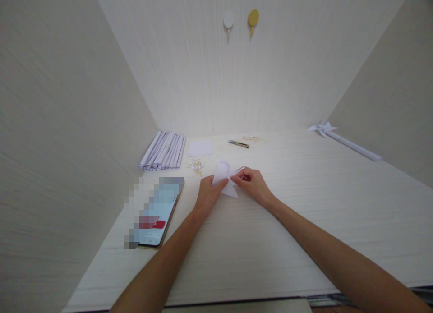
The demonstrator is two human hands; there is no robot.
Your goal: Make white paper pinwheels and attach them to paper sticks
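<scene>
Both my hands meet over the middle of the white table [304,223], holding a folded piece of white paper [223,174] between them. My left hand [207,193] pinches the paper's left side with thumb and fingers closed. My right hand [252,183] grips the paper's right side, fingers curled around a flap. The paper is lifted slightly above the tabletop, with pointed flaps sticking up and down.
A row of rolled white paper sticks [164,151] lies at the back left, beside a small white paper square [200,148]. A heap of small pins [196,165], a utility knife [238,144], a phone [156,214] and a finished paper pinwheel [338,136] also rest here.
</scene>
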